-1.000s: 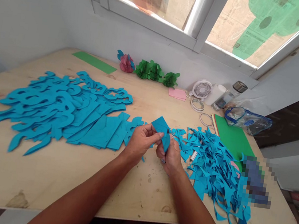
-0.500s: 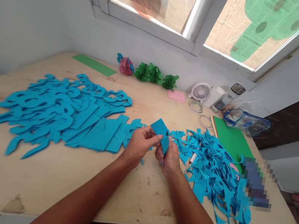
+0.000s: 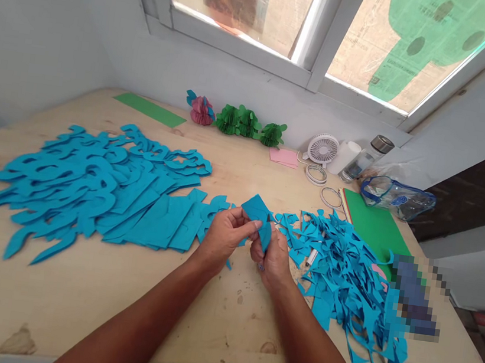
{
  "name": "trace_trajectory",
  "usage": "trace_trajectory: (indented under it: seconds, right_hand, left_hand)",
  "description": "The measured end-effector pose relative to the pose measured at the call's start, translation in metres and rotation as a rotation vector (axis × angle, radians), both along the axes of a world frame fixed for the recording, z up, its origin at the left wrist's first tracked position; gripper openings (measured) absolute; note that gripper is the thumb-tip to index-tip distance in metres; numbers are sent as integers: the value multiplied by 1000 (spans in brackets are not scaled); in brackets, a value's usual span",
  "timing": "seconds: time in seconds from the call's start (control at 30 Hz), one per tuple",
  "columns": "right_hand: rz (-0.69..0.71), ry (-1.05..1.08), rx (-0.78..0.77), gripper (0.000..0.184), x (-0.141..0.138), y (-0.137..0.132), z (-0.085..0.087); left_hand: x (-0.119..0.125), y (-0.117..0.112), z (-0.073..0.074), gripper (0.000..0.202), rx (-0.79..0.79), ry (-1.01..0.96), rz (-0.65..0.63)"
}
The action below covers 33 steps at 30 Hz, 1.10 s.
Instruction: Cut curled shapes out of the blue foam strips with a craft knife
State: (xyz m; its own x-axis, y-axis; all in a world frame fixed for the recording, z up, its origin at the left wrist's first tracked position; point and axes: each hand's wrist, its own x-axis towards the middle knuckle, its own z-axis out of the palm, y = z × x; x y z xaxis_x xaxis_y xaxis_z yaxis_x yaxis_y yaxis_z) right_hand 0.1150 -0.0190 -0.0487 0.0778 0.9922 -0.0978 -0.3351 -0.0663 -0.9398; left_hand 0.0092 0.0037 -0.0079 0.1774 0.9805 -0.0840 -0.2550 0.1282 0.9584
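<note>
Over the middle of the table I hold a folded piece of blue paper, partly cut, with a curved flap hanging down. My left hand pinches it at the left edge between thumb and fingers. My right hand is closed at the paper's right side, around what look like scissors; only a bit of handle and a dark blade tip show. Left of my hands lie folded blue sheets and a heap of cut wavy blue shapes. A pile of blue paper scraps spreads to the right.
A white marker lies among the scraps. Green paper and a clear pouch are at the right. Along the back stand a small fan, a bottle, tape rolls and green paper decorations.
The view has shifted slightly. Both hands keep nearly the same place and grip on the blue paper; its hanging flap has turned a little.
</note>
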Motion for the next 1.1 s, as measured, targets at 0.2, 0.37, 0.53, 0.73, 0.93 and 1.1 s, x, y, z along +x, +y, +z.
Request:
trace_trajectory:
  seconds: [0.2, 0.37, 0.53, 0.73, 0.93, 1.1]
  right_hand:
    - [-2, -20, 16, 52, 0, 0, 1]
    - [3, -48, -1, 51, 1, 0, 2]
    - [6, -65, -6, 52, 1, 0, 2]
    - [31, -59, -10, 51, -1, -1, 0]
    - [44, -110, 6, 54, 0, -2, -2]
    - [52, -135, 18, 55, 0, -3, -3]
  left_hand:
    - [-1, 1, 0, 17, 0, -10, -8]
    - [-1, 1, 2, 14, 6, -25, 1]
    - [0, 0, 4, 13, -13, -21, 29]
    - [1, 0, 3, 15, -29, -43, 54]
    - [0, 2, 1, 18, -35, -43, 54]
    - [0, 1, 0, 17, -38, -44, 68]
